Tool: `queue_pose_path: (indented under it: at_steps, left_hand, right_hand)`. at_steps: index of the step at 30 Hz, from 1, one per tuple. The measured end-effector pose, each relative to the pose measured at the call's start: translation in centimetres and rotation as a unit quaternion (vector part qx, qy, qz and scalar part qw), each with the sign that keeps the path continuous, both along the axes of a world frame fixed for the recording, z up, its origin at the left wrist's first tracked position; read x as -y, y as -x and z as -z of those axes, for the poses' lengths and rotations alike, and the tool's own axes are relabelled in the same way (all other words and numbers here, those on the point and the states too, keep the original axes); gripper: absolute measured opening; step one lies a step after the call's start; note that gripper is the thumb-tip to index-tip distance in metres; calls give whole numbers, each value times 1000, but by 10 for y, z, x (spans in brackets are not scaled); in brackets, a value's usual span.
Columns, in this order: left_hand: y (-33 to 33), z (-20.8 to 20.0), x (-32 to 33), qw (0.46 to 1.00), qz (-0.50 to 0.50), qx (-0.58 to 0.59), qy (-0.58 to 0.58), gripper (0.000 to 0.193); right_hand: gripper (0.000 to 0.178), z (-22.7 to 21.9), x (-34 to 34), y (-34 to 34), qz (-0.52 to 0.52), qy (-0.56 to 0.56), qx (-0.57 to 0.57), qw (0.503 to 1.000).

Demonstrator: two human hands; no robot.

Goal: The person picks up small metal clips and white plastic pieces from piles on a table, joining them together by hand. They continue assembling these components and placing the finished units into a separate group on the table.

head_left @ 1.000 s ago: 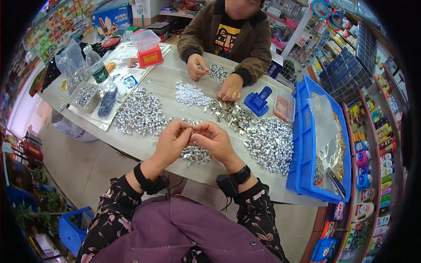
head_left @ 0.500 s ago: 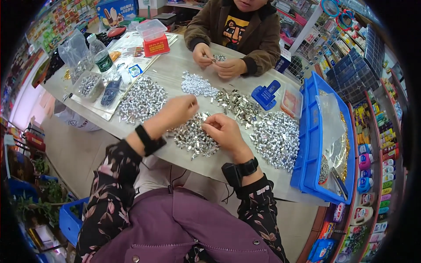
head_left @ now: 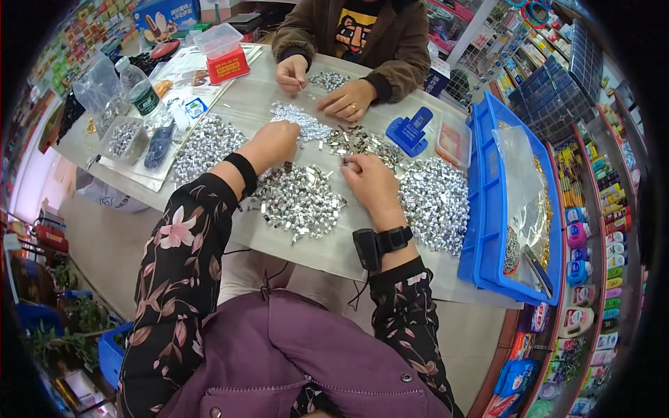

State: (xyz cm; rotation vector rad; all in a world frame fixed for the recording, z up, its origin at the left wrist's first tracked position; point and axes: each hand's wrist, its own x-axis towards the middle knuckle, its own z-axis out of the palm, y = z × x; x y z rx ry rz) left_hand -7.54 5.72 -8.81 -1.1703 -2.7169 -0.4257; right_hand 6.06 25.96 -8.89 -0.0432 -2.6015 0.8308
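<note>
My left hand, fingers curled downward, reaches the near edge of a pile of small white pieces; its fingertips are hidden. To its right, my right hand pinches a small metal piece beside a heap of shiny metal clips. Between my forearms lies a larger mound of silvery pieces. More silver-white pieces are heaped to the right of my right hand and left of my left forearm.
Across the table, a person's hands work by a small silver pile. A blue plastic tool, a clear box and a big blue crate stand right. A bottle and red scale stand left.
My left hand has moved forward and left to the white pieces. My right hand has shifted right, off the silvery mound toward the clips. The other person's hands have separated.
</note>
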Motion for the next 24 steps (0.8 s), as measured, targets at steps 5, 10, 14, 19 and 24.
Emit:
queue_pose_path:
  at_steps: [5, 10, 14, 19, 24]
  left_hand:
    - [-5, -13, 1, 999, -16, 30, -22, 12]
    - [-11, -41, 19, 975, -42, 149, -159, 15]
    - [-37, -74, 28, 864, -55, 374, -331, 17]
    - [-89, -85, 38, 765, -57, 475, -430, 16]
    - [-119, -53, 37, 681, -59, 526, -506, 10]
  right_hand:
    - [15, 2, 5, 4, 8, -59, 3, 998]
    - [15, -6, 13, 2, 15, -55, 40, 998]
    - [14, 5, 13, 5, -23, -63, -29, 997]
    - [12, 6, 12, 7, -32, -59, -17, 998]
    - [13, -10, 8, -1, -49, 228, 40, 972]
